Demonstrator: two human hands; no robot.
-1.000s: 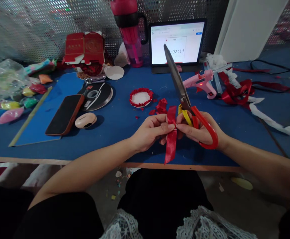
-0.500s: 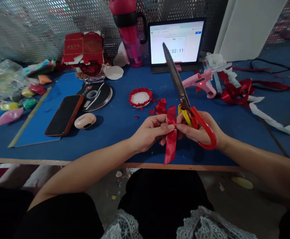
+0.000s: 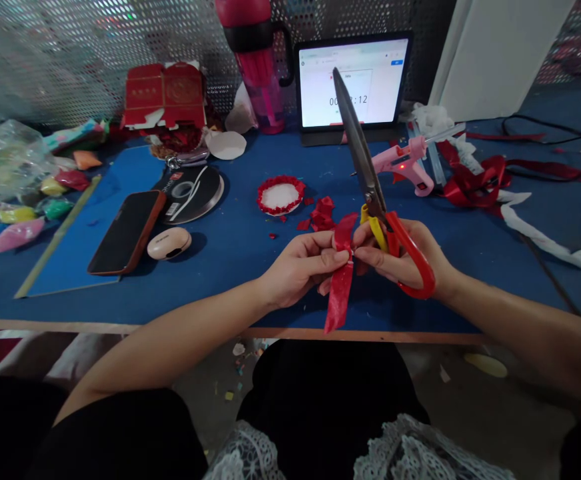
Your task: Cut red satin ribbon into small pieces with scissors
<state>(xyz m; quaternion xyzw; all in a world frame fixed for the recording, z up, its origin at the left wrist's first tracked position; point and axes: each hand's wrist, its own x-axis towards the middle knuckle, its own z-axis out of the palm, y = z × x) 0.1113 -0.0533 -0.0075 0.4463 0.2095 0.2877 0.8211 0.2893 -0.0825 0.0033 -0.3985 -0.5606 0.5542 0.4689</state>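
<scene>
Near the table's front edge, my left hand pinches a strip of red ribbon between thumb and fingers. My right hand is closed round the red and yellow handles of a pair of scissors, whose blades point up and away, together. The right fingertips also touch the ribbon's right edge; whether they grip it I cannot tell. Beyond my hands lies a white disc with a red ruffled rim. Red ribbon scraps are scattered beside it.
A pink glue gun and tangled red ribbon lie to the right. At the back stand a tablet and a pink bottle. On the left are a phone, an earbud case, a ribbon spool and bagged colourful lumps.
The ribbon strip has tilted, its upper end to the right and its lower end to the left. The scissors have shifted slightly right with my right hand.
</scene>
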